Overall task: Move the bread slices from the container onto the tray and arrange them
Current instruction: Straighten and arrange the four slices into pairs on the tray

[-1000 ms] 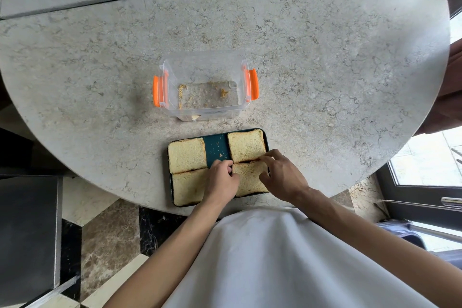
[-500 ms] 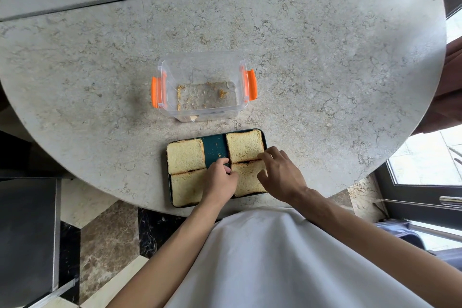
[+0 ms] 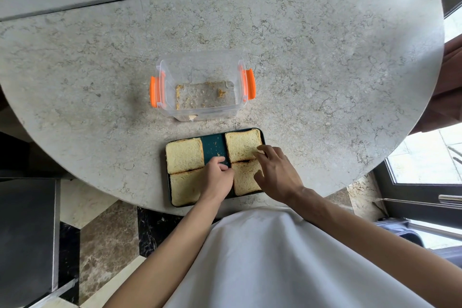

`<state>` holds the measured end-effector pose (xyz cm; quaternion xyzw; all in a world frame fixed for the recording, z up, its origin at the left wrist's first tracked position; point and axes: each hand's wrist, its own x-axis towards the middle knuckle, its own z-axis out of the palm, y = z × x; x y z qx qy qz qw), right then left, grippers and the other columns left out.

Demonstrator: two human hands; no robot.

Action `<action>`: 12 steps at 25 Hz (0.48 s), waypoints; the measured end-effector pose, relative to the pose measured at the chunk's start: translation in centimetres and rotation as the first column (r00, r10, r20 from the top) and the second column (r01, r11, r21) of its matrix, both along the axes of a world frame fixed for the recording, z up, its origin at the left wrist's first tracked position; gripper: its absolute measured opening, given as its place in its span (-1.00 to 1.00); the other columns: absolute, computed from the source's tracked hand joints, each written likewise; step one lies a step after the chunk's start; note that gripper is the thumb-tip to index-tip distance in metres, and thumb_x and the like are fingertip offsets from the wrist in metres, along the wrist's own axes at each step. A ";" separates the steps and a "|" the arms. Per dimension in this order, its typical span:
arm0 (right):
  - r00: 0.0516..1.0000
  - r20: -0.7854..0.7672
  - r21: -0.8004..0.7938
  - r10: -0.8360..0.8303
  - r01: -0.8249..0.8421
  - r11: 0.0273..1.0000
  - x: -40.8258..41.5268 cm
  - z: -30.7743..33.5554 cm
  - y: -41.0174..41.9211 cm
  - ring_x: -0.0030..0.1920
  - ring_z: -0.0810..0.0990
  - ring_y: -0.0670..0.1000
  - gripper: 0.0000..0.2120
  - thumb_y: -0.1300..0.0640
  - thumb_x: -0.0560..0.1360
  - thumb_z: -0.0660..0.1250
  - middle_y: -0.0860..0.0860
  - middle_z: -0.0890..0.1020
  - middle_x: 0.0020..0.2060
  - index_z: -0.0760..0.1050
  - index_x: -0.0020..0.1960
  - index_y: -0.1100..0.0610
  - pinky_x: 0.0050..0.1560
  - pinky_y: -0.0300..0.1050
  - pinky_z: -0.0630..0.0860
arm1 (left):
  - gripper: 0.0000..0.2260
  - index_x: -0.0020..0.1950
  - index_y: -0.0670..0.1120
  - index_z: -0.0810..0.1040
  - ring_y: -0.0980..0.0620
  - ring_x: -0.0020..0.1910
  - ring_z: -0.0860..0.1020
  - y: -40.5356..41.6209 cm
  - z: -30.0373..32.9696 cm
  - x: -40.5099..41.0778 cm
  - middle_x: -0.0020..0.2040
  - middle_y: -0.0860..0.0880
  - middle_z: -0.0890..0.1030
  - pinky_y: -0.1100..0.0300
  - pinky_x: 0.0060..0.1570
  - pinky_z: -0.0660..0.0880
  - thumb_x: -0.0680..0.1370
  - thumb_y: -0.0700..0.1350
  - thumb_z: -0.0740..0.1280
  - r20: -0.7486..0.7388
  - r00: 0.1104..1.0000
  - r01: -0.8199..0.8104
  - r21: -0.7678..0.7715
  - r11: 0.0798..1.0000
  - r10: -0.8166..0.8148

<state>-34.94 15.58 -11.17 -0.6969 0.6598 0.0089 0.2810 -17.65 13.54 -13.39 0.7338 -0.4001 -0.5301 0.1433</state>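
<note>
Bread slices, four pale square ones with browned crusts, are lying flat on the dark teal rectangular tray near the front edge of the round beige marble table. The far-left slice and the near-left slice are touching along a dark crust line, and the far-right slice and near-right slice are meeting the same way. A bare strip of tray, speckled with crumbs, is showing between the two columns.

The left hand is sitting over that strip with its fingers curled in close, the fingertips at the inner edge of the near-right slice and the wrist covering part of the near-left slice; whether it is pinching anything cannot be told. The right hand is lying loosely spread over the right column, with fingertips on the far-right slice and the thumb on the near-right one, pressing rather than holding.

Just beyond the tray, the clear plastic rectangular container with orange side clips is standing open and upright (only crumbs are lying on its bottom). It is apart from the tray. A white garment is filling the foreground, and patterned stone floor tiles are showing below the table edge.
</note>
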 end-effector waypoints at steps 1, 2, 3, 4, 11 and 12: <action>1.000 -0.005 0.005 0.014 -0.014 1.000 0.1 0.0 0.0 0.42 0.36 0.19 -0.45 0.15 0.49 0.26 0.13 0.41 0.47 0.41 0.47 0.18 0.36 0.10 0.44 | -0.61 0.34 -0.08 0.47 -0.05 -0.06 0.66 -0.2 0.0 0.1 -0.01 0.05 0.62 -0.04 0.09 0.59 0.51 -0.22 0.34 0.014 1.000 0.019 -0.015 1.000 -0.018; 1.000 -0.011 0.013 0.027 -0.027 1.000 0.2 0.0 0.1 0.42 0.36 0.19 -0.45 0.15 0.48 0.26 0.12 0.41 0.47 0.40 0.47 0.19 0.37 0.09 0.42 | -0.62 0.33 -0.07 0.49 -0.05 -0.05 0.66 -0.4 -0.1 0.1 0.00 0.06 0.62 -0.06 0.10 0.60 0.51 -0.23 0.34 0.017 0.999 0.037 -0.023 0.999 -0.036; 0.999 -0.016 0.025 0.038 -0.038 0.999 0.3 0.0 0.1 0.41 0.37 0.19 -0.45 0.15 0.48 0.26 0.11 0.41 0.46 0.40 0.47 0.19 0.37 0.07 0.40 | -0.63 0.31 -0.07 0.51 -0.05 -0.04 0.66 -0.6 0.0 0.0 0.00 0.07 0.62 -0.07 0.10 0.60 0.50 -0.24 0.34 0.013 0.999 0.047 -0.020 0.999 -0.047; 0.999 -0.019 0.036 0.047 -0.046 0.998 0.4 -0.1 0.1 0.40 0.37 0.18 -0.45 0.14 0.49 0.26 0.10 0.41 0.46 0.39 0.47 0.19 0.37 0.05 0.39 | -0.63 0.29 -0.06 0.53 -0.05 -0.04 0.66 -0.8 -0.1 0.0 -0.01 0.08 0.62 -0.08 0.10 0.60 0.49 -0.24 0.34 0.006 0.999 0.049 -0.010 0.999 -0.049; 0.998 -0.039 0.010 0.057 -0.057 0.998 0.6 -0.2 -0.3 0.37 0.38 0.18 -0.51 0.14 0.48 0.26 0.11 0.42 0.43 0.45 0.40 0.20 0.33 0.03 0.40 | -0.58 0.34 -0.10 0.50 -0.02 -0.03 0.64 -0.8 0.0 0.1 0.06 0.02 0.62 -0.02 0.11 0.59 0.48 -0.28 0.36 0.001 0.999 0.045 -0.034 0.998 -0.045; 0.997 -0.033 -0.003 0.063 -0.063 0.998 0.8 -0.1 -0.3 0.39 0.37 0.19 -0.49 0.15 0.47 0.27 0.13 0.42 0.43 0.44 0.41 0.20 0.35 0.04 0.40 | -0.56 0.36 -0.12 0.49 0.01 -0.02 0.63 -0.9 0.1 0.0 0.11 -0.01 0.60 0.02 0.10 0.59 0.48 -0.29 0.36 0.013 0.999 0.040 -0.061 0.997 -0.039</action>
